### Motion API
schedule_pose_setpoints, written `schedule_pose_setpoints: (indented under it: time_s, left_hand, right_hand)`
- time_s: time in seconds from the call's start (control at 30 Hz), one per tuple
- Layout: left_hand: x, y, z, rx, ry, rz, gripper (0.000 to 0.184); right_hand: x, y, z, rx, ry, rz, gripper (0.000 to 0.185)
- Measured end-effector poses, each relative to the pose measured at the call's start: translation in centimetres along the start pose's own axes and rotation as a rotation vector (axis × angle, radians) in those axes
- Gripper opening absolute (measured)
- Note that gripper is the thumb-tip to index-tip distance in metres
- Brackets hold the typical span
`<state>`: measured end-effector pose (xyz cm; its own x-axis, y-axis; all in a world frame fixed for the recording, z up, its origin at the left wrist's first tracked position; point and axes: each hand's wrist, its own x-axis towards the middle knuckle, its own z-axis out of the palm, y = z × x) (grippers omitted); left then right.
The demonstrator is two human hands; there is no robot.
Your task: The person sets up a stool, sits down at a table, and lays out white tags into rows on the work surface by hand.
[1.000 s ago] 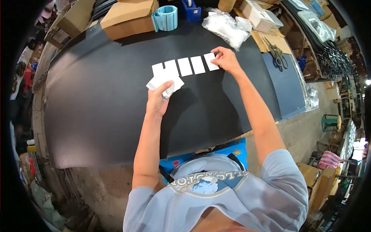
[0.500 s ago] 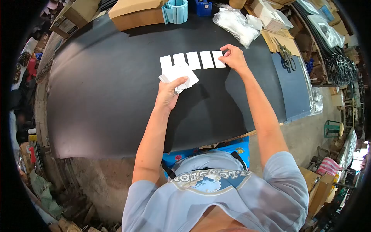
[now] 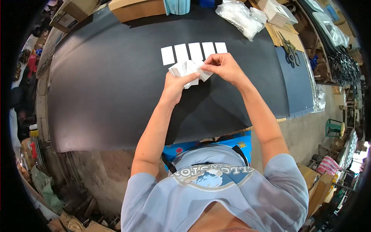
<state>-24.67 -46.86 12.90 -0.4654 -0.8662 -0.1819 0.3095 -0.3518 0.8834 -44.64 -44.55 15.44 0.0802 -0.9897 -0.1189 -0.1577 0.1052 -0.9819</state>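
Observation:
My left hand (image 3: pixel 174 86) is closed around a loose stack of white cards (image 3: pixel 184 69), its thumb lying across the top. My right hand (image 3: pixel 225 69) pinches a white card (image 3: pixel 207 74) at the right side of that stack, between thumb and fingers. Just beyond the hands, a row of several white cards (image 3: pixel 181 52) lies on the black table surface (image 3: pixel 104 89). The rightmost card of the row (image 3: pixel 221 47) is partly covered by my right hand.
At the far edge stand a cardboard box (image 3: pixel 139 11) and a light blue plastic holder (image 3: pixel 177 6). A clear plastic bag (image 3: pixel 241 19) lies at the back right. Scissors (image 3: pixel 289 49) rest on cardboard at the right. A green stool (image 3: pixel 333 128) stands on the floor.
My right hand has left the rightmost card in the row and come back toward me, onto a card at the stack. My left hand has shifted slightly right with the stack.

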Motion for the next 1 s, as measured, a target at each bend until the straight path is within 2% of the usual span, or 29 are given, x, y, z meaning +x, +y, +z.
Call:
schedule_pose_setpoints:
  time_s: [0.07, 0.13, 0.2, 0.27, 0.3, 0.43, 0.53, 0.73, 0.8, 0.83, 0.9, 0.93, 1.0]
  left_hand:
    - [-0.1, 0.2, 0.3, 0.006, -0.026, -0.023, 0.039]
    - [-0.3, 0.5, 0.3, 0.009, -0.041, -0.045, 0.037]
    - [-0.2, 1.0, 0.1, -0.052, 0.030, -0.044, 0.035]
    - [-0.2, 1.0, 0.1, -0.054, 0.044, -0.059, 0.037]
    - [-0.2, 0.8, 0.0, -0.099, 0.047, -0.067, 0.040]
    - [-0.1, 1.0, 0.1, -0.272, -0.017, -0.136, 0.051]
    - [0.1, 0.6, -0.1, -0.210, -0.023, -0.124, 0.055]
    - [0.2, 0.5, -0.2, -0.181, -0.044, -0.093, 0.052]
    - [0.1, 0.0, -0.1, -0.184, -0.005, -0.082, 0.052]
    - [0.1, -0.2, 0.0, -0.187, 0.029, -0.070, 0.051]
    - [0.1, -0.4, 0.0, -0.175, 0.029, -0.059, 0.051]
    - [0.1, -0.4, 0.1, -0.164, 0.017, -0.051, 0.051]
    - [-0.1, -0.2, 0.4, -0.157, 0.007, -0.037, 0.051]
  right_hand:
    - [0.0, -0.1, -1.7, -0.065, 0.047, -0.025, 0.014]
    - [0.0, 0.1, -4.2, -0.110, 0.219, -0.040, 0.014]
    - [0.2, 0.9, -7.9, -0.120, 0.369, 0.057, 0.015]
    - [0.3, 2.1, -10.5, -0.076, 0.462, 0.140, 0.022]
    - [0.4, 2.6, -10.9, -0.170, 0.532, 0.124, 0.030]
    - [1.7, 4.6, -11.6, -0.222, 0.560, 0.130, 0.029]
    - [2.3, 5.2, -11.1, -0.268, 0.588, 0.140, 0.030]
    - [2.7, 5.3, -10.7, -0.575, 0.646, 0.103, 0.033]
    - [2.2, 5.0, -9.9, -0.867, 0.749, -0.037, 0.031]
    - [2.1, 4.7, -9.3, -0.863, 0.742, -0.039, 0.031]
    - [1.6, 3.6, -7.2, -0.759, 0.792, -0.259, 0.029]
    - [0.9, 2.0, -5.1, -0.528, 0.668, -0.225, 0.024]
    - [-1.3, -1.5, -0.9, -0.170, 0.268, 0.012, 0.018]
